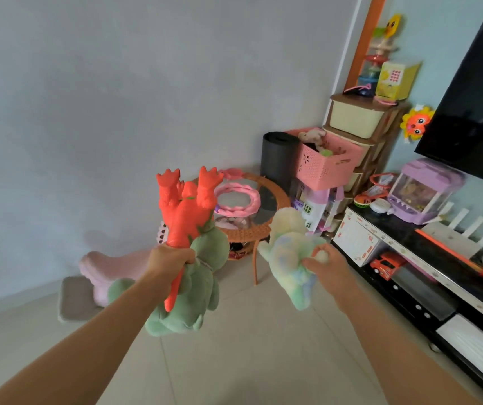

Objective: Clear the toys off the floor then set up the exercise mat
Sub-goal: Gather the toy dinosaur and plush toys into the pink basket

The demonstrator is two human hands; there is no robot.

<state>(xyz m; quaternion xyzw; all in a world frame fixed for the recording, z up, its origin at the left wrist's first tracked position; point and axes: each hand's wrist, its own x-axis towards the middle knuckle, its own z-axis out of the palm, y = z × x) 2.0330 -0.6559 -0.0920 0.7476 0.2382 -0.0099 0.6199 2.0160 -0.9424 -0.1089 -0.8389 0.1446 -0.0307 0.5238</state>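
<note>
At frame centre, an orange dinosaur (184,211) and green plush (196,287) are clenched together in the left hand (170,258); a pastel plush (290,258) is pinched by the right hand (326,263). The doubled grip could slip. The rolled mat (276,159) stands upper right.

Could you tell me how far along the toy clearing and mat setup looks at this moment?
Midway through clearing. The left hand grips an orange dinosaur and a green plush; the right hand grips a pastel plush. The pink basket already holds toys. The black rolled mat stands unrolled by the wall.
</note>
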